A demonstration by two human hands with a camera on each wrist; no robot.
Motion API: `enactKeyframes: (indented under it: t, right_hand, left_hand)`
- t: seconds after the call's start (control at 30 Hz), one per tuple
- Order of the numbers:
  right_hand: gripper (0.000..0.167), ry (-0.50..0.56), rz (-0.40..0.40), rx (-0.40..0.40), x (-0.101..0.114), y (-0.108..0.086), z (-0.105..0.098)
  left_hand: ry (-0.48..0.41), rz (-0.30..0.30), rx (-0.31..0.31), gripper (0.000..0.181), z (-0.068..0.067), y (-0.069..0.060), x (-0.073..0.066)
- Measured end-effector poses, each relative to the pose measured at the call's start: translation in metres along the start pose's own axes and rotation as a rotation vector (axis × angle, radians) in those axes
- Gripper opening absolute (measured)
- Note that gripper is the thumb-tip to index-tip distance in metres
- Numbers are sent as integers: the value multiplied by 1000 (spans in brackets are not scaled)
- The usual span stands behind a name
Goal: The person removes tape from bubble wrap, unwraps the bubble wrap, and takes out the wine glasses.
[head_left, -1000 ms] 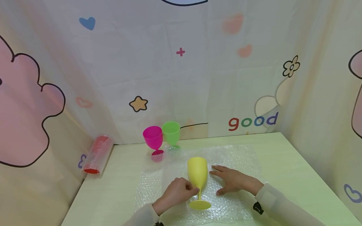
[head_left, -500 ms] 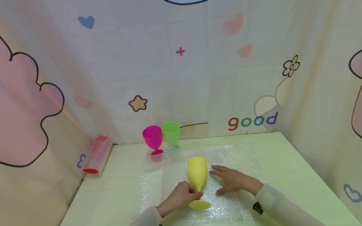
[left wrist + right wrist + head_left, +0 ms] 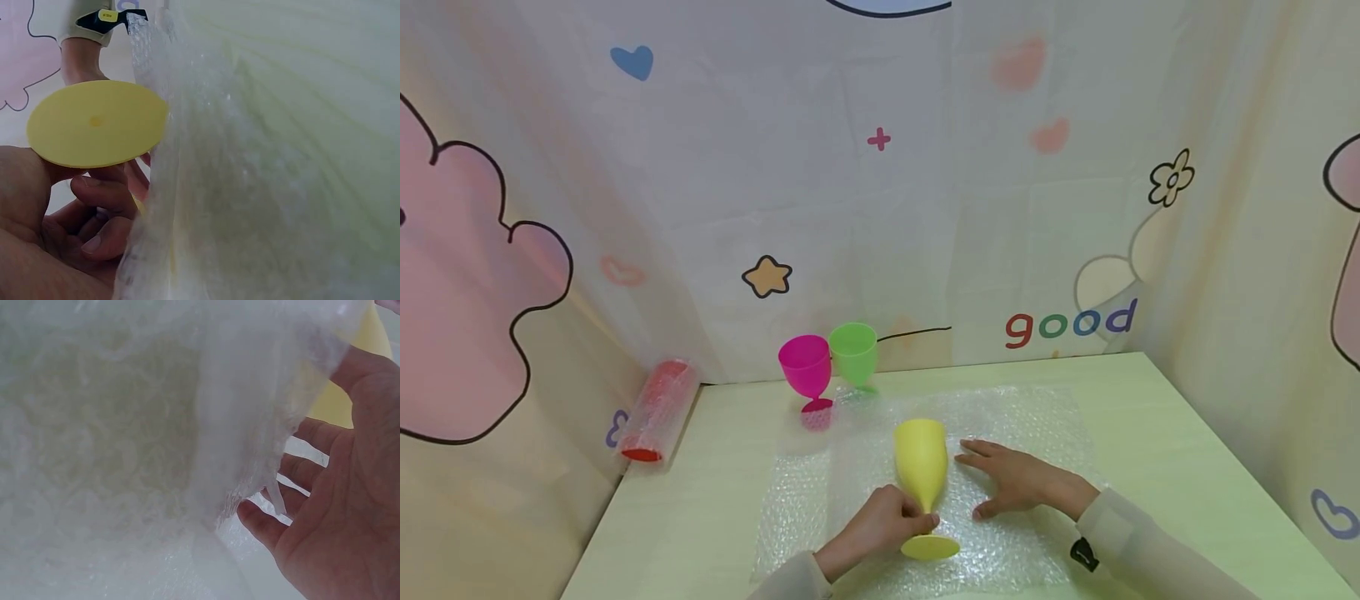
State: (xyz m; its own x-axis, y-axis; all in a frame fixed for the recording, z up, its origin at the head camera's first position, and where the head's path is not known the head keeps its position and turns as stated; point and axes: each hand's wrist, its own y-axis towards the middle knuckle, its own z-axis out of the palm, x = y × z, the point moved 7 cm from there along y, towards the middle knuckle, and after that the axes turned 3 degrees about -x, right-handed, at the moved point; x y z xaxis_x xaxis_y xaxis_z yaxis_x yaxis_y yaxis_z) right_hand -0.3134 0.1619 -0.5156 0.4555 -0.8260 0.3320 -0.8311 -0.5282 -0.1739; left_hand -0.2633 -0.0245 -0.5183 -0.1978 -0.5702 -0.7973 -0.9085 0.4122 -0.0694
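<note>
A yellow plastic goblet lies on its side on a sheet of bubble wrap, bowl pointing away and round base toward me. My left hand pinches its stem between thumb and curled fingers, just above the base. In the left wrist view the goblet's flat base faces the camera and hides part of the fingers. To the right of the bowl, my right hand rests on the bubble wrap with fingers spread, holding nothing. Part of the yellow bowl shows past the right fingers in the right wrist view.
Behind the goblet, a magenta goblet and a light green goblet stand side by side near the curtain. A red item rolled in bubble wrap lies at the table's left edge. The pale table extends around the sheet.
My left hand has slid slightly right and toward me along the stem. Its thumb now lies across it. The yellow goblet has shifted very slightly left and nearer. My right hand stays put.
</note>
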Motion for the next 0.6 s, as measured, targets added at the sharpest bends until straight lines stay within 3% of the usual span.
enactKeyframes:
  t: [0.33,0.6]
  right_hand:
    - [88,-11,36,12,0,1,1]
    - [88,-15,63,23,-1,3,2]
  left_hand:
    - [-35,90,-23,30,-8,-18,-21]
    - [-57,123,-46,30,-28,-31,-47]
